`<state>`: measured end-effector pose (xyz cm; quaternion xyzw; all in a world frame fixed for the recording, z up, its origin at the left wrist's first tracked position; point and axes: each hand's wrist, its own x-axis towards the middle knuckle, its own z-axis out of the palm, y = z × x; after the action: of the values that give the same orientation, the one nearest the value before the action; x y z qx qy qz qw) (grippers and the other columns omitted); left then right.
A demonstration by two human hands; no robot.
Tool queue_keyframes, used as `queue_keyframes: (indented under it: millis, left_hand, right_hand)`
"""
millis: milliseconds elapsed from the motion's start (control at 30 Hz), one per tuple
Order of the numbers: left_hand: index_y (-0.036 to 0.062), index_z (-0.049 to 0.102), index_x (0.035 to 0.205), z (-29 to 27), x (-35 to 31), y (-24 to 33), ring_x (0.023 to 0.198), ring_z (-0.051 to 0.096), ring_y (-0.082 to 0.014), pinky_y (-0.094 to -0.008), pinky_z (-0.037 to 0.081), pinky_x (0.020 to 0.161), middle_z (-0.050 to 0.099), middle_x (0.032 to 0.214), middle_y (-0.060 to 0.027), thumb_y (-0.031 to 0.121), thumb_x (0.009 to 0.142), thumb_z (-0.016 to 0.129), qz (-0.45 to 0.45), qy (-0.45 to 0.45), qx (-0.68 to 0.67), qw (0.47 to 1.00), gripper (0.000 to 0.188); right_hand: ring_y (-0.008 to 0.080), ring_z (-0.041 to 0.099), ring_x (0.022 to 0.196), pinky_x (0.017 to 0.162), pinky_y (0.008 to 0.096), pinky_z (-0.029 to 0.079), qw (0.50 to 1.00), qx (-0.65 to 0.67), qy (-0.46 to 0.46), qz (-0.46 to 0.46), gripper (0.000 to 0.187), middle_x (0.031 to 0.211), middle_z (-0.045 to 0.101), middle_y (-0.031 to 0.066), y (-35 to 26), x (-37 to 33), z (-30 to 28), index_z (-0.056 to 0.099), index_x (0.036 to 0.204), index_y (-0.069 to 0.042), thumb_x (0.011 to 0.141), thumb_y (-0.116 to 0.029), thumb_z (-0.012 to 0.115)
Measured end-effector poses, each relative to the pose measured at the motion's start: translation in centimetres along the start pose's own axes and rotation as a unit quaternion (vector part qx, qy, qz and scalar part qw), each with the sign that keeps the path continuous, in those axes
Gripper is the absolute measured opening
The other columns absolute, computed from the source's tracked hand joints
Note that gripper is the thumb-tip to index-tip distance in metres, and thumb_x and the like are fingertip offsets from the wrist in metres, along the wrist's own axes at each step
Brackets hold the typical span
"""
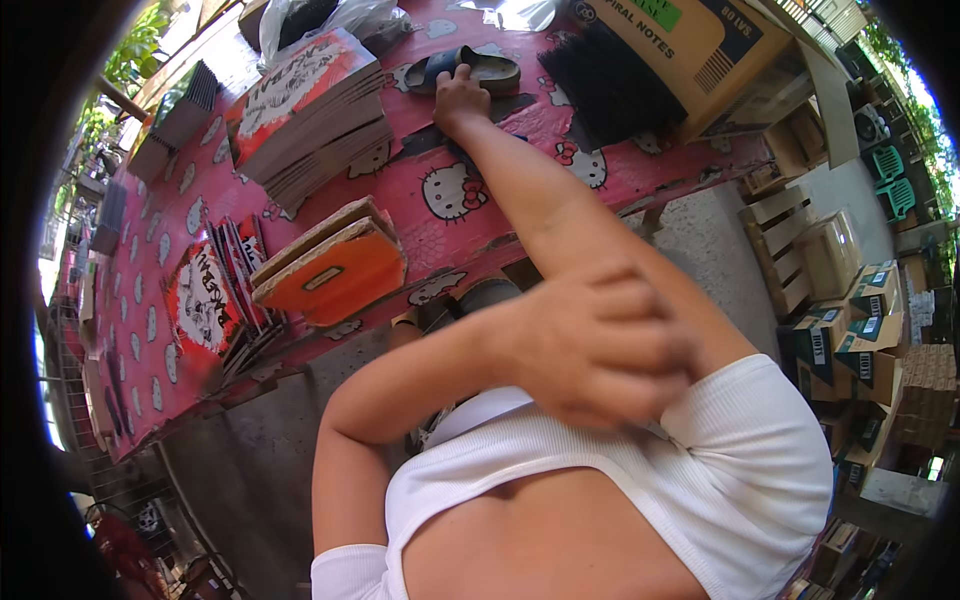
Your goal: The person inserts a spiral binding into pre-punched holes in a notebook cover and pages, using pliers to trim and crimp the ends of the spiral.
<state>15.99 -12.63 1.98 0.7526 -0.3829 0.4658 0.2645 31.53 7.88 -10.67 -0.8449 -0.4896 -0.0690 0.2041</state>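
Observation:
My right hand (460, 100) reaches far across a table with a pink cartoon-cat cover (500, 170). Its fingers curl over the near edge of a dark sandal (480, 68) lying on the cover. My left hand (600, 345) crosses my chest and lies on my own right upper arm, fingers slightly apart and blurred, holding nothing. I wear a white ribbed top (700, 480).
A stack of red-covered notebooks (310, 105) stands left of the sandal. An orange-covered stack (335, 265) lies near the table's front edge. A black bristle brush (600, 85) and a cardboard box (680, 40) sit right of my hand. Wooden crates (790, 250) and cartons (850, 330) stand on the floor at right.

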Motion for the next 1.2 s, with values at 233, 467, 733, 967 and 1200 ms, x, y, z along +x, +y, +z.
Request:
queue_keyframes:
  millis: [233, 467, 733, 967, 1200]
  left_hand:
    - [0.0105, 0.058, 0.103, -3.6, -6.5, -2.5, 0.083, 0.054, -0.0287, -0.0393, 0.042, 0.074, 0.057, 0.1, -0.0093, 0.021, 0.063, 0.064, -0.198, 0.002, 0.051, 0.979, 0.042]
    - [0.0097, 0.058, 0.093, 0.7, -0.7, -0.4, 0.081, 0.055, -0.0267, -0.039, 0.045, 0.073, 0.059, 0.098, -0.0097, 0.018, 0.07, 0.059, -0.022, 0.057, 0.023, 0.998, 0.025]
    - [0.005, 0.059, 0.089, -1.5, -4.5, -2.2, 0.079, 0.057, -0.0283, -0.0374, 0.046, 0.07, 0.059, 0.094, -0.0119, 0.016, 0.066, 0.062, -0.177, 0.088, 0.047, 0.979, 0.026]
    - [0.0008, 0.055, 0.084, -1.0, -5.7, -2.6, 0.074, 0.058, -0.0283, -0.04, 0.047, 0.067, 0.059, 0.087, -0.0142, 0.005, 0.071, 0.049, -0.123, 0.066, 0.064, 0.988, 0.014]
    - [0.0059, 0.058, 0.089, -0.3, -0.9, 0.2, 0.082, 0.057, -0.0263, -0.0401, 0.048, 0.069, 0.059, 0.095, -0.0115, 0.011, 0.073, 0.059, -0.071, 0.007, -0.087, 0.994, 0.017]
  right_hand:
    - [0.0321, 0.053, 0.107, 0.085, 0.0415, 0.049, 1.0, -0.004, -0.024, -0.002, 0.031, 0.117, 0.045, 0.0156, -0.2, -0.1, -0.6, 0.052, 0.11, -0.007, 0.082, -0.02, 0.056]
    - [0.032, 0.054, 0.105, 0.084, 0.0411, 0.049, 1.0, -0.003, 0.001, -0.011, 0.029, 0.116, 0.046, 0.0159, 0.3, 0.2, -0.2, 0.053, 0.108, -0.006, 0.081, -0.018, 0.056]
    - [0.0347, 0.056, 0.102, 0.081, 0.0417, 0.051, 1.0, -0.018, 0.012, -0.018, 0.026, 0.112, 0.046, 0.0177, 0.6, 0.4, -0.1, 0.053, 0.105, -0.007, 0.08, -0.016, 0.055]
    - [0.03, 0.055, 0.101, 0.081, 0.0408, 0.048, 0.999, -0.031, 0.021, -0.022, 0.022, 0.111, 0.049, 0.0139, 0.1, 0.4, 0.3, 0.055, 0.104, -0.008, 0.083, -0.016, 0.053]
    - [0.0296, 0.056, 0.101, 0.082, 0.0416, 0.046, 0.999, -0.04, 0.026, -0.015, 0.021, 0.109, 0.05, 0.0132, 0.0, 0.1, 0.0, 0.055, 0.103, -0.008, 0.085, -0.018, 0.05]
